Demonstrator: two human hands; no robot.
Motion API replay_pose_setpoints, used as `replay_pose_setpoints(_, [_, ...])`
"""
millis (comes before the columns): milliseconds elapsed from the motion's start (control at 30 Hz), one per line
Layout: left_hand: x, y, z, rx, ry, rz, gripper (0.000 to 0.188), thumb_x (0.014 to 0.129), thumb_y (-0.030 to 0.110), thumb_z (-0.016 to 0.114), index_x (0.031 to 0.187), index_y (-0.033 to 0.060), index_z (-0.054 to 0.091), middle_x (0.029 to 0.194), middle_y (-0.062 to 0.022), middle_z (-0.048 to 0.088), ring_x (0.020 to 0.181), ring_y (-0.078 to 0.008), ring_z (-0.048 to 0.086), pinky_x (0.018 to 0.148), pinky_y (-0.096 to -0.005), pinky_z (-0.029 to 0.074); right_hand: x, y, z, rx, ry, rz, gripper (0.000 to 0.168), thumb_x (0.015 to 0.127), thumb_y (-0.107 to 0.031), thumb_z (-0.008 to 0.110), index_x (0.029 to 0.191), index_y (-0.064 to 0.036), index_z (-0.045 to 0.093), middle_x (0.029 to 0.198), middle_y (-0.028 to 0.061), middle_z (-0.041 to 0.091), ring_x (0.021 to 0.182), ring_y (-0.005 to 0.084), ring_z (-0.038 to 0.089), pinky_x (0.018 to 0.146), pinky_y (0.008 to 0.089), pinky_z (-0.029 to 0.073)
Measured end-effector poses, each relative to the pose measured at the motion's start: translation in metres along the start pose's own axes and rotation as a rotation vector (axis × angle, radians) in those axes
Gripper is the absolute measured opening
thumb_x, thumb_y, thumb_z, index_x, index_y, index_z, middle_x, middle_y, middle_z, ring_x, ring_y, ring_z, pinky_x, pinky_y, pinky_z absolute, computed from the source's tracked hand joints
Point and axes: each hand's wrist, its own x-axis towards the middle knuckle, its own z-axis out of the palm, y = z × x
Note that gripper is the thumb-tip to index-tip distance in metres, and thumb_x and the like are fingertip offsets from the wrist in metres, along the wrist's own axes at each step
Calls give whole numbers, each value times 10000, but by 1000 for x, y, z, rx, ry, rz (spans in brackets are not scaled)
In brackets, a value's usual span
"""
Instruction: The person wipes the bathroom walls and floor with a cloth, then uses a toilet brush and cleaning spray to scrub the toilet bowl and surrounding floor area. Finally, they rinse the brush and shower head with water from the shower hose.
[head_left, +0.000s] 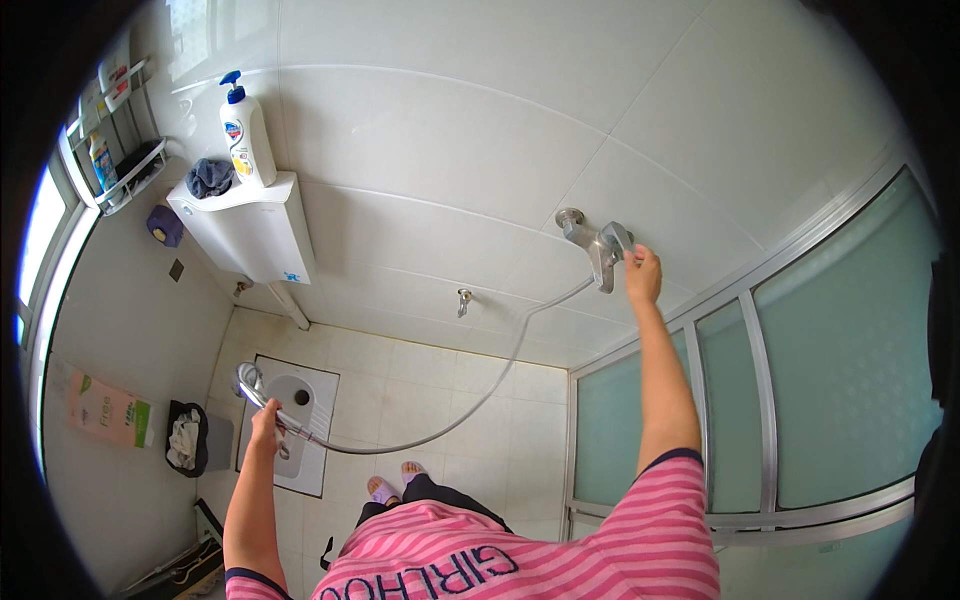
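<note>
My left hand (267, 424) grips the handle of a chrome handheld shower head (250, 384), which is held out over the squat toilet (300, 450). From its lower end a flexible metal shower hose (450, 430) loops down and up to the wall. There it joins a chrome mixer tap (600, 259). The fingers of my right hand (643, 277) are on the mixer's lever (619, 237). No water shows clearly at the shower head.
A white cistern (247, 232) at left carries a pump bottle (247, 139) and a dark cloth (209, 178). Below it stands a waste bin (217, 441) by the wall. A small wall tap (464, 301) juts out mid-wall. Frosted-glass sliding doors (840, 345) run along the right.
</note>
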Motion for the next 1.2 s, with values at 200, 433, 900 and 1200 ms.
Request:
replay_pose_setpoints(200, [20, 22, -19, 94, 162, 145, 255, 701, 261, 613, 692, 38, 489, 552, -37, 451, 427, -141, 427, 392, -288, 339, 47, 17, 13, 28, -449, 116, 398, 819, -396, 566, 867, -2, 588, 706, 90, 600, 552, 168, 541, 509, 305, 439])
replay_pose_setpoints(433, [20, 41, -18, 231, 184, 251, 246, 711, 235, 607, 701, 22, 485, 558, -35, 455, 443, -140, 439, 408, -292, 353, 55, -10, 3, 67, -743, 326, 430, 841, -380, 539, 685, 20, 529, 561, 80, 551, 408, 116, 459, 349, 259, 352])
replay_pose_setpoints(900, [20, 61, 41, 192, 339, 272, 313, 722, 296, 663, 708, 5, 548, 599, -52, 516, 503, -144, 478, 456, -312, 395, 84, 35, 81, 1474, -694, 1147, 79, 859, -32, 490, 780, -29, 483, 628, -5, 445, 439, 31, 394, 309, 130, 302])
replay_pose_setpoints(1200, [8, 65, 40, 151, 350, 264, 323, 673, 294, 633, 629, -1, 509, 580, -83, 530, 501, -160, 513, 474, -323, 423, 85, 10, 64, 1666, -572, 1117, 242, 889, -253, 523, 864, -13, 534, 714, 23, 538, 549, 49, 458, 436, 140, 396])
